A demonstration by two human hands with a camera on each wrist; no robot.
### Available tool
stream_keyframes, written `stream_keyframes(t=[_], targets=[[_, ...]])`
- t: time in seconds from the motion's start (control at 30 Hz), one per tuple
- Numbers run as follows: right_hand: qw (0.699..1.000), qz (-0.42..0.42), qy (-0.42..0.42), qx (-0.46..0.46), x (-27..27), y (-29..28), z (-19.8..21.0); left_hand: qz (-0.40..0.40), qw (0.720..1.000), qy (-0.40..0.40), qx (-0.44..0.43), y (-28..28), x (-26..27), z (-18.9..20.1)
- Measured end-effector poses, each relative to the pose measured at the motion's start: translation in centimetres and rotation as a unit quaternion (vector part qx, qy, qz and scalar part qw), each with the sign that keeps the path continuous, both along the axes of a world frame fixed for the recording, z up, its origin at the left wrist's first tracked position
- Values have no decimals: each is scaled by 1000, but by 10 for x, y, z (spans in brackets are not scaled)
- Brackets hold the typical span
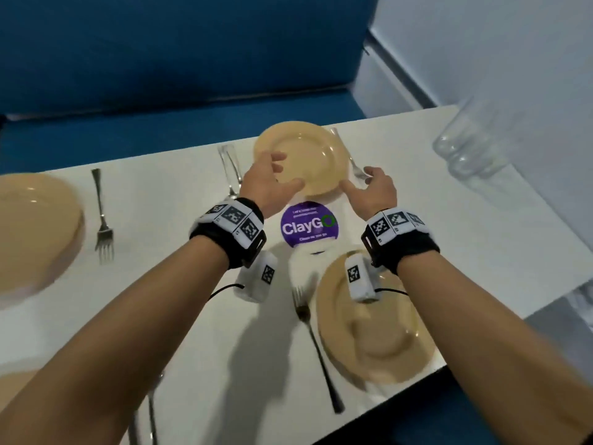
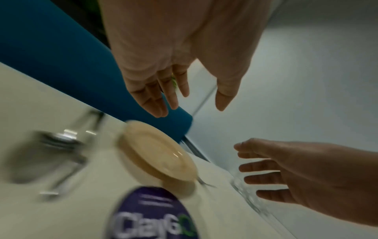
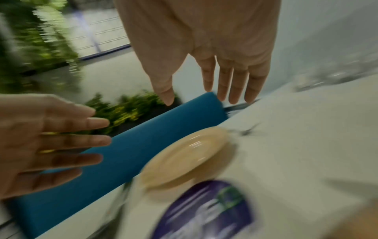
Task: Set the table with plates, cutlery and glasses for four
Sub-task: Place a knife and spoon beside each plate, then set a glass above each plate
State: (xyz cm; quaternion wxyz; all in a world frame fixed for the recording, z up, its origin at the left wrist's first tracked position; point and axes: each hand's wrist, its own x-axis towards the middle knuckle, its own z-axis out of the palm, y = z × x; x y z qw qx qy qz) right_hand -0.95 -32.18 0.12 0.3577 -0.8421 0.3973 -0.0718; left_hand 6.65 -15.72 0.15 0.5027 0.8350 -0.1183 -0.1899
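A beige plate (image 1: 298, 155) lies at the table's far edge, with a fork (image 1: 353, 162) along its right side and blurred cutlery (image 1: 229, 168) to its left. My left hand (image 1: 272, 178) hovers over the plate's near-left rim with its fingers spread and holds nothing. My right hand (image 1: 372, 184) hovers just off the near-right rim above the fork, also empty. The wrist views show the fingers of my left hand (image 2: 190, 108) and right hand (image 3: 196, 98) straight above the plate (image 2: 159, 153) (image 3: 184, 155). A stack of clear glasses (image 1: 465, 146) stands at the far right.
Another plate (image 1: 375, 319) with a fork (image 1: 316, 345) lies near right, under my right forearm. A third plate (image 1: 35, 226) with a fork (image 1: 102, 216) lies at the left, and a fourth plate's edge (image 1: 12, 387) shows bottom left. A purple ClayGo sticker (image 1: 306, 224) marks the table (image 1: 481, 226); a blue bench (image 1: 160, 59) runs behind it.
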Motion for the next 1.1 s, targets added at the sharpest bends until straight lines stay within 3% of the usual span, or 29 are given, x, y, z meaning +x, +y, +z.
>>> stream_keyframes(t=[0.3,0.47,0.6,0.87,1.1], targets=[[989,-143,2,25,-68,-224,-26,-119,993,5,4,-233,-31,-11],[981,-181,-11,62,-70,-355,-43,-120,993,6,11,-361,-40,-27],[979,-173,-34,104,-61,-425,-45,-102,994,28,16,-433,-46,-35],[972,-56,-155,169,-37,-474,-58,-60,998,-1,27,-497,-48,-53],[967,-64,-205,135,-46,-463,-64,-24,999,-26,13,-496,-55,-59]])
